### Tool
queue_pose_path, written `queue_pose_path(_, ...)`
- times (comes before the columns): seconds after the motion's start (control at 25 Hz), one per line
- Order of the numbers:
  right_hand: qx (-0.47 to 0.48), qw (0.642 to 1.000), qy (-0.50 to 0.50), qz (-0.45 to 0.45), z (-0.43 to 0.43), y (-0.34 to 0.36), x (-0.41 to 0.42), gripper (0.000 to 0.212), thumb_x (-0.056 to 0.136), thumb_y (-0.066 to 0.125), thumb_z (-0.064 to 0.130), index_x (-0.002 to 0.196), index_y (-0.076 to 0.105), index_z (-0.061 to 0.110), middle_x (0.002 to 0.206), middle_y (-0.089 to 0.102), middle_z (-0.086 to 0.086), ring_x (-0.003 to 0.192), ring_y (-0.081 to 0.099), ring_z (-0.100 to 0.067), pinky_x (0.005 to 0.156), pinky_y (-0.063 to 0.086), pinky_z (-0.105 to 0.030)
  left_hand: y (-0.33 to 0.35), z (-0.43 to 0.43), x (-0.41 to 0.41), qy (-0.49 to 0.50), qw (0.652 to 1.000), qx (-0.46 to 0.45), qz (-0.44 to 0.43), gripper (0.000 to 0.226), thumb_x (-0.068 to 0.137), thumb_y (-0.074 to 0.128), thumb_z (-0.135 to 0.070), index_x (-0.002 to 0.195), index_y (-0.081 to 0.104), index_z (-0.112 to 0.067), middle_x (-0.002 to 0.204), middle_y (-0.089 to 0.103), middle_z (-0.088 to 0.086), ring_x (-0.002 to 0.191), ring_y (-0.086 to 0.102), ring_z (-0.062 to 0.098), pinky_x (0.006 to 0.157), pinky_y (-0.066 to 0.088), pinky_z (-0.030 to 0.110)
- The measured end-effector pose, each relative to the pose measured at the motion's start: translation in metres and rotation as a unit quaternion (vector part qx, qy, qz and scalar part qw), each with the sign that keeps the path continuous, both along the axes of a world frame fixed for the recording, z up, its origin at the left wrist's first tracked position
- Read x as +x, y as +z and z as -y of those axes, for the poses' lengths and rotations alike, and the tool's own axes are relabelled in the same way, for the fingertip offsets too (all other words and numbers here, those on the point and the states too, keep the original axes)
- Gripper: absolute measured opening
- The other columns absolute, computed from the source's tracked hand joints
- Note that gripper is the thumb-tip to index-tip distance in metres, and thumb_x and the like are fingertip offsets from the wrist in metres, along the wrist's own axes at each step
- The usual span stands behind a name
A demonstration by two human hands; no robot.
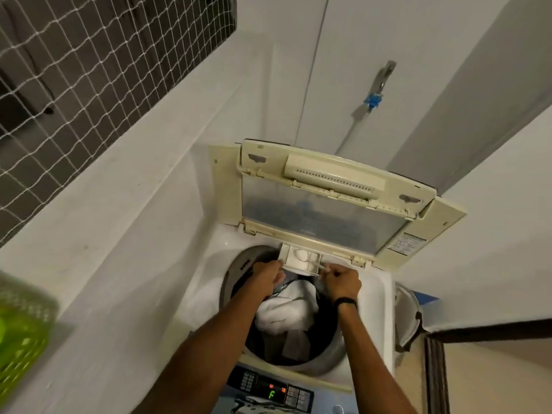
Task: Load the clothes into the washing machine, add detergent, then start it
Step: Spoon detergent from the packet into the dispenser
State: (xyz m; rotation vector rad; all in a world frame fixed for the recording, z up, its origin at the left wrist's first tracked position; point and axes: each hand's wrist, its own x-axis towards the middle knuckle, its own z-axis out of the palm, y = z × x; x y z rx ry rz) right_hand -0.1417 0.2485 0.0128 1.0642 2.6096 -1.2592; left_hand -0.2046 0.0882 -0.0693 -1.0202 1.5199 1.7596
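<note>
The white top-loading washing machine (377, 297) stands with its yellowed cream folding lid (322, 210) raised against the wall. A blurred lime-green plastic laundry basket (21, 333) sits on the ledge to its left. The clothes (286, 312), a crumpled white cloth over darker pieces, already lie in the drum, so loading looks done. The grey control panel (268, 392) is lit and shows a green character.

The step in hand is the detergent. The small white plastic detergent drawer (301, 259) is pulled out over the back rim of the drum, with something pale in its tray. The left hand (267, 274) has its fingers curled at the drawer's left front corner and seems to grip it. The right hand (343, 280) is clenched just beside the right corner — whether it pinches something small and pale or the drawer itself, I cannot tell.

Next, probably, comes sliding the drawer straight back — pressing evenly on both corners so it does not jam — then lowering the lid.
</note>
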Motion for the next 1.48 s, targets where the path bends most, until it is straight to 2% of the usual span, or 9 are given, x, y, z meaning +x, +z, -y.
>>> queue_pose_path(0.24,0.141,0.981,0.108,-0.074,0.018,-0.039,0.017,0.037,0.074,0.065,-0.008,0.103,0.076,0.013,0.100,0.076,-0.011,0.091,0.070,-0.032,0.079,0.053,-0.030,-0.019,-0.009,-0.014,0.097,0.994,0.046,0.034,0.001,0.091,0.058,0.004,0.092,0.059,0.004,0.082,0.060,0.016,0.062,0.059,0.016,0.041,0.050,0.018)
queue_pose_path(0.4,0.174,0.970,0.118,-0.119,0.020,-0.049,0.028,0.032,0.078,0.069,-0.008,0.104,0.074,0.011,0.101,0.075,-0.009,0.093,0.071,-0.028,0.081,0.056,-0.033,-0.024,-0.005,-0.013,0.089,0.993,0.069,0.031,0.011,0.091,0.059,0.005,0.101,0.062,0.003,0.095,0.061,0.018,0.069,0.059,0.016,0.045,0.052,0.018)
queue_pose_path(0.56,0.167,0.973,0.090,-0.130,0.025,-0.052,0.039,0.038,0.075,0.070,-0.010,0.107,0.075,0.010,0.101,0.076,-0.009,0.090,0.072,-0.028,0.079,0.059,-0.034,-0.026,-0.007,-0.012,0.090,0.993,0.074,0.032,0.015,0.092,0.062,0.001,0.106,0.064,0.006,0.096,0.066,0.017,0.074,0.064,0.016,0.044,0.052,0.017)
queue_pose_path(0.84,0.151,0.985,-0.014,-0.087,0.031,-0.033,0.044,0.031,0.082,0.065,-0.002,0.105,0.077,0.015,0.075,0.074,-0.017,0.065,0.068,-0.035,0.061,0.038,-0.021,-0.012,-0.006,0.001,0.113,0.989,0.092,0.011,0.007,0.091,0.061,0.005,0.097,0.058,0.004,0.074,0.057,0.011,0.061,0.056,0.015,0.042,0.049,0.018)
queue_pose_path(1.0,-0.051,0.986,-0.137,-0.085,0.032,-0.013,0.050,0.021,0.088,0.065,0.006,0.106,0.075,0.005,0.087,0.075,-0.015,0.081,0.070,-0.031,0.077,0.051,-0.026,0.002,0.006,0.014,0.088,0.991,0.101,-0.027,0.028,0.089,0.057,0.008,0.068,0.050,-0.009,0.069,0.049,0.009,0.057,0.048,0.014,0.047,0.041,0.020)
queue_pose_path(1.16,-0.335,0.901,-0.248,-0.119,0.040,0.028,0.054,0.015,0.086,0.065,-0.003,0.101,0.070,-0.002,0.075,0.070,-0.004,0.064,0.066,-0.012,0.065,0.057,-0.019,0.042,0.030,0.032,0.145,0.979,0.131,-0.050,0.005,0.093,0.060,-0.001,0.089,0.062,-0.001,0.081,0.066,0.013,0.071,0.064,0.016,0.053,0.056,0.018)
queue_pose_path(1.28,-0.459,0.848,-0.217,-0.151,0.058,0.057,0.055,0.022,0.087,0.063,-0.008,0.109,0.065,-0.009,0.093,0.072,-0.011,0.068,0.072,-0.009,0.070,0.060,-0.020,0.091,0.057,0.051,0.183,0.973,0.101,-0.097,0.005,0.088,0.062,0.002,0.084,0.065,0.003,0.080,0.066,0.018,0.072,0.063,0.022,0.062,0.057,0.022)
queue_pose_path(1.4,-0.556,0.802,-0.153,-0.155,0.083,0.081,0.055,0.029,0.090,0.057,-0.008,0.118,0.057,-0.016,0.107,0.068,-0.021,0.095,0.070,-0.025,0.076,0.061,-0.025,0.156,0.092,0.085,0.194,0.961,0.061,-0.186,0.003,0.079,0.065,-0.002,0.077,0.064,-0.003,0.076,0.059,0.018,0.074,0.051,0.024,0.073,0.049,0.034)
queue_pose_path(1.48,-0.577,0.801,-0.073,-0.139,0.105,0.099,0.052,0.038,0.081,0.067,-0.002,0.116,0.059,-0.013,0.117,0.065,-0.026,0.108,0.065,-0.031,0.078,0.060,-0.026,0.195,0.118,0.114,0.193,0.940,0.021,-0.279,0.004,0.082,0.064,-0.006,0.078,0.063,-0.006,0.074,0.060,0.017,0.072,0.050,0.024,0.072,0.047,0.033)
